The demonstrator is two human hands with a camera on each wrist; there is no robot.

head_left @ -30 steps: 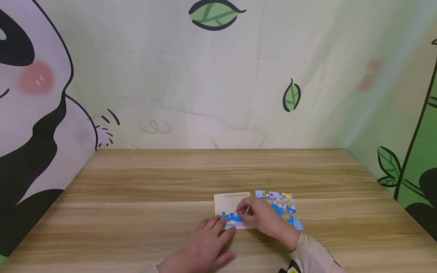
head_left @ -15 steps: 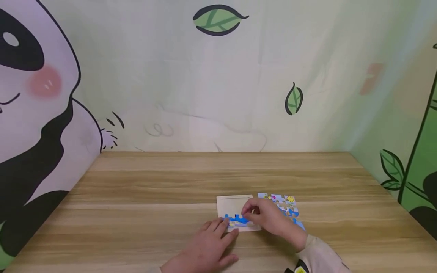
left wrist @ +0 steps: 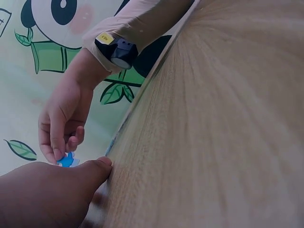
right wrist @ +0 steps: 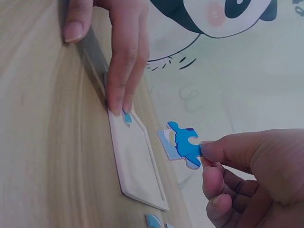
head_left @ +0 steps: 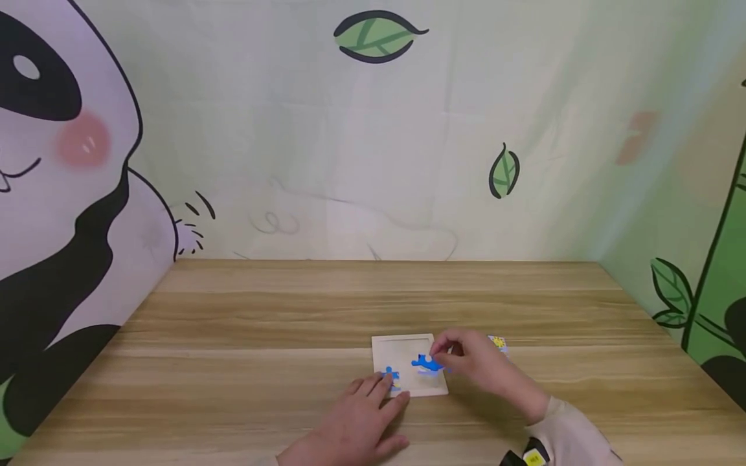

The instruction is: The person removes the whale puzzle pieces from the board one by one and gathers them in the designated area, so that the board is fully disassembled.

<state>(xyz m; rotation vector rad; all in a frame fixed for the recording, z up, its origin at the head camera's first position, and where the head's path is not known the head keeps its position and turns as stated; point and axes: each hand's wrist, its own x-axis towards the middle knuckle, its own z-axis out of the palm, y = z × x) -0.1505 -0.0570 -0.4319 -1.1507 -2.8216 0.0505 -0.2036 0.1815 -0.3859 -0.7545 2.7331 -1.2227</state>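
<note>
My right hand (head_left: 480, 364) pinches a blue jigsaw piece (right wrist: 183, 145) between thumb and fingertips. In the right wrist view the piece is held clear of the pale puzzle tray (right wrist: 137, 166). Seen from the head, that piece lies over the right part of the tray (head_left: 402, 346). My left hand (head_left: 357, 414) rests at the tray's near left corner, fingers extended. Its fingertips touch another blue jigsaw piece (head_left: 393, 375) in that corner and partly cover it. In the left wrist view the thumb (left wrist: 97, 171) lies at the tabletop.
Loose puzzle pieces (head_left: 498, 343) lie right of the tray, mostly hidden behind my right hand. The wooden table (head_left: 233, 362) reaches back to a wall hanging with a cartoon panda (head_left: 87, 226) and leaves. A device (head_left: 527, 453) is strapped on my right wrist.
My right hand has lifted the blue jigsaw piece out of the tray's near row and moved slightly right and up. My left hand has stayed at the tray corner. The head view has shifted slightly.
</note>
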